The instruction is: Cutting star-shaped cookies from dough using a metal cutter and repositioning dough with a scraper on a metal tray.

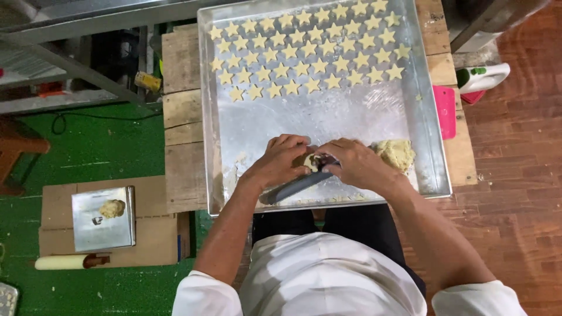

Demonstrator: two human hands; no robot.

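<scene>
Seen from above: both hands met over tray's (436, 146) near edge. Left hand (284, 158) gripped dark tool (293, 187), handle slanting near-left; right fingers (336, 157) pinched dough bit (309, 162) between hands, dough lump (397, 153) just right.

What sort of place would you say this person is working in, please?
Probably a small home or workshop bakery: a metal tray holds rows of star cookies and a dough lump, and a rolling pin lies on cardboard on the floor.
</scene>
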